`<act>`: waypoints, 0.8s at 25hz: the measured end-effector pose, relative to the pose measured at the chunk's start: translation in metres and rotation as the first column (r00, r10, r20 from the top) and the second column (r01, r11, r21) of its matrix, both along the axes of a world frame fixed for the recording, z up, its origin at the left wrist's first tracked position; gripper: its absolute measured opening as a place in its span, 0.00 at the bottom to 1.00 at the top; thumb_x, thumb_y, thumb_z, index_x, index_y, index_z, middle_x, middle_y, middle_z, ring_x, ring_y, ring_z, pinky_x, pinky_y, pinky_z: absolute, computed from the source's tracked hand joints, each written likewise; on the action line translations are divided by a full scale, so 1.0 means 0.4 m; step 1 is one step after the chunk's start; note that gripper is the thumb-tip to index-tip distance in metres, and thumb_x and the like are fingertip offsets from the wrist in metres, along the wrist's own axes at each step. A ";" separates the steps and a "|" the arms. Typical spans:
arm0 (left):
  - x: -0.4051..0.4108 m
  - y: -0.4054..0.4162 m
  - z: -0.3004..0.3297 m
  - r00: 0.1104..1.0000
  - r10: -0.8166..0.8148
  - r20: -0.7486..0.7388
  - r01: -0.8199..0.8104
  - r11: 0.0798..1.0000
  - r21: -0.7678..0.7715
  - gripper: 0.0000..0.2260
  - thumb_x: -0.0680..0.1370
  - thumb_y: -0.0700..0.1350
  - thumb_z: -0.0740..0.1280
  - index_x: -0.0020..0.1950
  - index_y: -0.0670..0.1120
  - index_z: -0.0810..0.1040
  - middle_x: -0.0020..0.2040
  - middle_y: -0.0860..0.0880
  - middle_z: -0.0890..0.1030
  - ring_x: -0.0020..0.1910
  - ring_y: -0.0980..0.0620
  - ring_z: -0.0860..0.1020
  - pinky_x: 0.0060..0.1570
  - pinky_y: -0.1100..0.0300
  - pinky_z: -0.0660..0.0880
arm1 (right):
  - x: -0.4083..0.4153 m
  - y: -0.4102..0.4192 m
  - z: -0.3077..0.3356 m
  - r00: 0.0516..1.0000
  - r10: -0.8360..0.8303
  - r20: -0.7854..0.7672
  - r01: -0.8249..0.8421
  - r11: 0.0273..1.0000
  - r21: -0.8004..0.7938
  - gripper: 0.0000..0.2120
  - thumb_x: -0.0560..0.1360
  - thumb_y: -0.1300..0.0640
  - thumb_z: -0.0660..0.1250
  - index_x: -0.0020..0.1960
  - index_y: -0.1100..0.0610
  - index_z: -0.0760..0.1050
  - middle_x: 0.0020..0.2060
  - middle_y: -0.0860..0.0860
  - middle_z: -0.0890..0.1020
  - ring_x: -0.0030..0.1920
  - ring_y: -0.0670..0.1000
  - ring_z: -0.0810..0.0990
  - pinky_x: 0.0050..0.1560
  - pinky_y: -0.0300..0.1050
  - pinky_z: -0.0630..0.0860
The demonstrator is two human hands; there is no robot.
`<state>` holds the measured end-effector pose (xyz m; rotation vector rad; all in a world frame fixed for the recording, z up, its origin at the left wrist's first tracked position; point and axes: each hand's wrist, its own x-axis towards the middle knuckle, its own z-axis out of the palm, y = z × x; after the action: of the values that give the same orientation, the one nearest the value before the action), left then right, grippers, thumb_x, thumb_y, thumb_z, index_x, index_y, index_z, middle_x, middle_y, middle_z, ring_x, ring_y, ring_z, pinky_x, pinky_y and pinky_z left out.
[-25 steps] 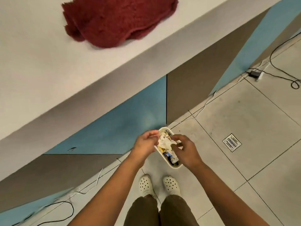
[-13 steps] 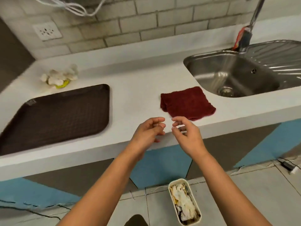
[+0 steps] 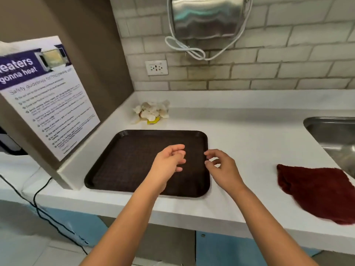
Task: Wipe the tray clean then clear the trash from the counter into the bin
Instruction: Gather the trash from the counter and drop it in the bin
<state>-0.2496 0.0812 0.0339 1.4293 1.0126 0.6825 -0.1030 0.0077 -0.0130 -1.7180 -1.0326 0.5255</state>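
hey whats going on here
A person is cleaning up a kitchen counter. Both hands, left hand and right hand, hover empty over the dark tray, fingers loosely curled. A pile of crumpled trash sits behind the tray, not yet binned. The red cloth lies to the right, near the sink.

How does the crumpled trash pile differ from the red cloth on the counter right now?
The trash pile is pale, crumpled and heaped, with a yellow scrap in it; the red cloth is dark red and lies spread flat. The trash pile sits behind the tray, near the wall; the red cloth lies at the front edge by the sink. Neither is being touched.
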 end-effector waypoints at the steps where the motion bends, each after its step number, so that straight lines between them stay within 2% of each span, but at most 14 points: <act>1: -0.028 0.048 0.002 1.000 0.019 0.002 -0.019 1.000 0.005 0.09 0.79 0.41 0.62 0.56 0.52 0.76 0.48 0.54 0.78 0.46 0.58 0.78 0.43 0.64 0.76 | -0.018 0.049 0.002 1.000 -0.005 0.008 0.005 1.000 -0.008 0.10 0.75 0.62 0.64 0.55 0.52 0.76 0.48 0.48 0.77 0.42 0.43 0.75 0.42 0.28 0.69; 5: -0.117 0.243 0.007 0.997 0.069 -0.014 -0.069 0.998 -0.007 0.09 0.79 0.40 0.62 0.51 0.54 0.76 0.49 0.53 0.78 0.46 0.57 0.78 0.44 0.64 0.76 | -0.077 0.234 0.012 0.998 -0.016 0.057 0.018 0.999 -0.033 0.11 0.74 0.63 0.64 0.55 0.53 0.76 0.49 0.49 0.77 0.41 0.42 0.75 0.43 0.28 0.69; 8: -0.148 0.366 0.003 0.996 0.083 -0.021 -0.084 0.996 -0.018 0.09 0.78 0.40 0.62 0.54 0.52 0.76 0.50 0.52 0.78 0.47 0.57 0.78 0.43 0.64 0.76 | -0.096 0.336 0.013 0.998 -0.033 0.060 0.036 0.998 -0.047 0.10 0.74 0.63 0.65 0.53 0.52 0.76 0.47 0.48 0.76 0.39 0.42 0.74 0.40 0.26 0.68; 14: -0.155 0.572 -0.028 0.992 0.127 -0.012 -0.128 0.991 -0.036 0.09 0.78 0.39 0.62 0.56 0.48 0.76 0.47 0.53 0.77 0.47 0.56 0.77 0.43 0.63 0.75 | -0.085 0.489 -0.016 0.994 -0.051 0.099 0.061 0.994 -0.095 0.10 0.73 0.63 0.65 0.50 0.50 0.76 0.44 0.45 0.76 0.40 0.42 0.74 0.42 0.27 0.68; 17: -0.125 0.653 -0.055 0.982 0.166 -0.087 -0.162 0.986 0.043 0.10 0.77 0.38 0.62 0.55 0.49 0.77 0.50 0.51 0.78 0.49 0.54 0.77 0.50 0.61 0.74 | -0.054 0.569 -0.029 0.995 -0.012 0.097 0.024 0.992 -0.127 0.10 0.73 0.64 0.64 0.50 0.51 0.76 0.44 0.44 0.75 0.40 0.43 0.74 0.43 0.31 0.69; 20: -0.076 0.734 -0.081 0.959 0.180 -0.218 -0.144 0.974 0.174 0.11 0.76 0.39 0.63 0.58 0.47 0.77 0.53 0.51 0.78 0.47 0.54 0.76 0.48 0.64 0.70 | -0.011 0.678 -0.042 0.988 0.061 0.141 -0.036 0.984 -0.177 0.10 0.74 0.64 0.62 0.52 0.53 0.76 0.48 0.46 0.75 0.44 0.46 0.75 0.46 0.35 0.69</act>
<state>-0.2799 0.3747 0.0013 1.6025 1.2944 0.7387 -0.1073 0.2789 -0.0298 -1.9122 -1.1637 0.5402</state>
